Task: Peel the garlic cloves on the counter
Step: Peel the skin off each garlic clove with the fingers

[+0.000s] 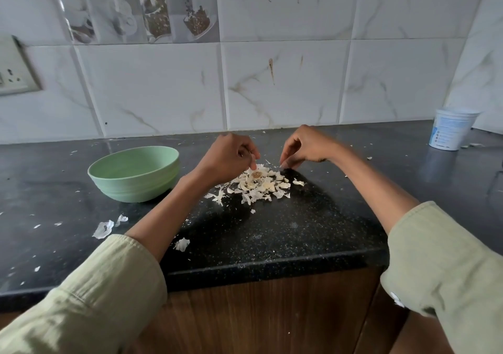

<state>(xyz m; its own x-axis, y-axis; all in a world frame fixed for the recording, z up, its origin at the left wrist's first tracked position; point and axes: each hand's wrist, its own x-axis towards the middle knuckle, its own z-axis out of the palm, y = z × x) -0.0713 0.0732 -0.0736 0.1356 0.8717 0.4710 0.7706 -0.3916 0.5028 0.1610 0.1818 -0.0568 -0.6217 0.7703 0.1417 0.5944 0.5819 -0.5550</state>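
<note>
A pile of garlic cloves and papery skins (258, 186) lies on the black counter (272, 231), with a dry root stub (257, 174) on top. My left hand (231, 153) hovers over the pile's far left edge with fingers curled round a small pale piece of garlic, its index fingertip touching the pile. My right hand (307, 146) is at the pile's far right edge, thumb and fingertips pinched together on a small scrap of skin at the counter. A green bowl (133, 174) stands left of the pile; its inside is hidden.
Loose skin scraps (104, 228) are scattered over the left counter and near the front edge. A white plastic tub (451, 130) stands at the back right by the tiled wall. A wall socket (13, 67) is at the far left.
</note>
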